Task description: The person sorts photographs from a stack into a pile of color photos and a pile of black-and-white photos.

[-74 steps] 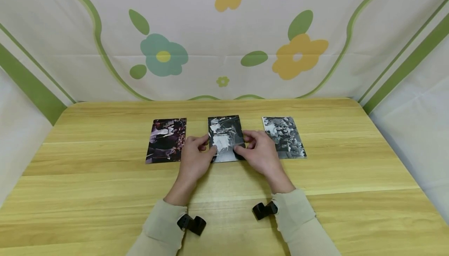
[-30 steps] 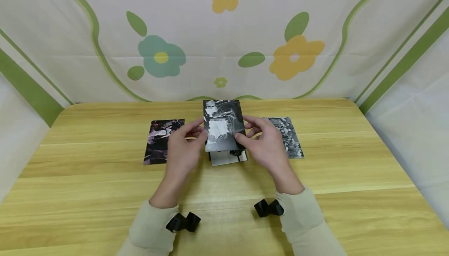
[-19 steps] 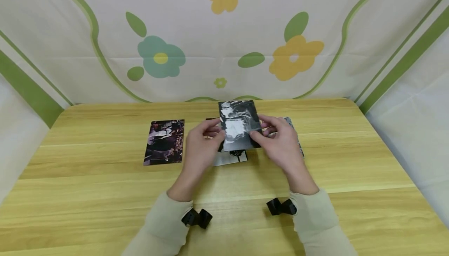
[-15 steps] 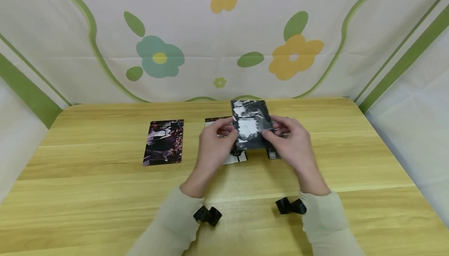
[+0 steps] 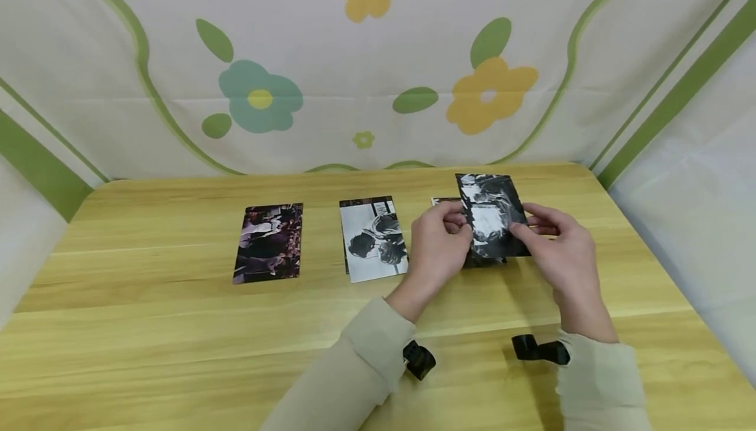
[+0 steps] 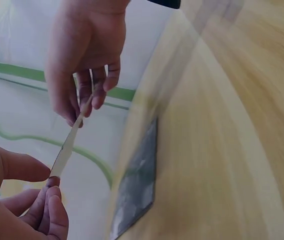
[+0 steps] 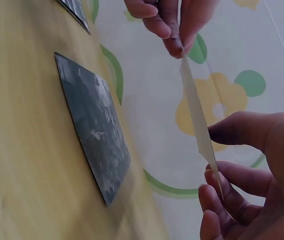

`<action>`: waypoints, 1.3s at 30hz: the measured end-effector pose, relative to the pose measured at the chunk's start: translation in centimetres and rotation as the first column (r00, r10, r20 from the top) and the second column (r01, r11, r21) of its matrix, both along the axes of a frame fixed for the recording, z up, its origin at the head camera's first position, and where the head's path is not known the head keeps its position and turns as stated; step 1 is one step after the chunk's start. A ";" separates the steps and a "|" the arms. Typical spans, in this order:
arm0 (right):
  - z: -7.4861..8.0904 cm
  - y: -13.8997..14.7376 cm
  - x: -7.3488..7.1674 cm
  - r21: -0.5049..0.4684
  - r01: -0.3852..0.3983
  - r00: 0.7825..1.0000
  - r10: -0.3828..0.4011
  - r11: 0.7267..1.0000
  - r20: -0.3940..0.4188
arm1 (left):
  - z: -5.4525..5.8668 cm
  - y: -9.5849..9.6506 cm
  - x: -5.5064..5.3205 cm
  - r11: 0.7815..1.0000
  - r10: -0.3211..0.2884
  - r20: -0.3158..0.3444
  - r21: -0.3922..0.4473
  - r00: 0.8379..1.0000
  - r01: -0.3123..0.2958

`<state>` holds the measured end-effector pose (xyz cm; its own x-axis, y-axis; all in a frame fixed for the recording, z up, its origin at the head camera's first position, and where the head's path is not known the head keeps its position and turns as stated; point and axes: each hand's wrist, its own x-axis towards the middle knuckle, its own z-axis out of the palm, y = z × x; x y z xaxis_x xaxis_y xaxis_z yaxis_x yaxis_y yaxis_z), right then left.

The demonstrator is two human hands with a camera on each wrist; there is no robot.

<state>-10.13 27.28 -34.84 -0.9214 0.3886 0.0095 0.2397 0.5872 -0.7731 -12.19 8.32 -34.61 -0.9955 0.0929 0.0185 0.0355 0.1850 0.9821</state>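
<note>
A black-and-white photo print is held above the table by both hands, tilted toward the head camera. My left hand pinches its left edge, and my right hand pinches the right edge with the thumb on its face. The wrist views show the held print's pale back and thin edge. Below it lies another dark photo on the table, mostly covered in the head view. To the left lies a light black-and-white photo showing two heads, with a darker photo's edge peeking out beneath.
A colour photo in purple and black lies farthest left on the wooden table. Behind the table's back edge hangs a white cloth with printed flowers. Similar cloth stands at both sides.
Both hands have lifted the print off the middle spot, uncovering the photo with two heads. They have then carried it rightward, over the right-hand photo.
</note>
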 end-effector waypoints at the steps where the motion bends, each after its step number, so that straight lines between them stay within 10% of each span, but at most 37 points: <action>1: -0.1 0.0 -0.1 0.003 -0.005 1.000 0.005 1.000 0.001 | -0.2 0.0 0.0 1.000 0.008 0.005 -0.011 1.000 -0.007; 14: -3.5 -0.5 -1.1 0.069 -0.128 0.988 0.122 0.989 0.091 | -3.2 -0.8 -0.5 0.979 -0.018 0.041 -0.203 0.999 0.026; 25: -4.3 -0.5 -1.3 0.135 -0.175 0.983 0.165 0.975 0.083 | -3.4 -0.7 -0.4 0.935 -0.048 0.088 -0.348 0.995 0.076; 39: -3.3 -1.9 -1.2 0.077 -0.093 0.996 0.092 0.993 0.017 | -2.4 -3.5 0.1 0.988 -0.032 0.079 -0.147 0.996 0.044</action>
<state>-11.34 25.39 -38.17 -0.9535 0.3005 0.0233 0.1920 0.6652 -0.7215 -12.07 4.82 -37.02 -0.9892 0.1266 -0.0740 -0.0285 0.3291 0.9438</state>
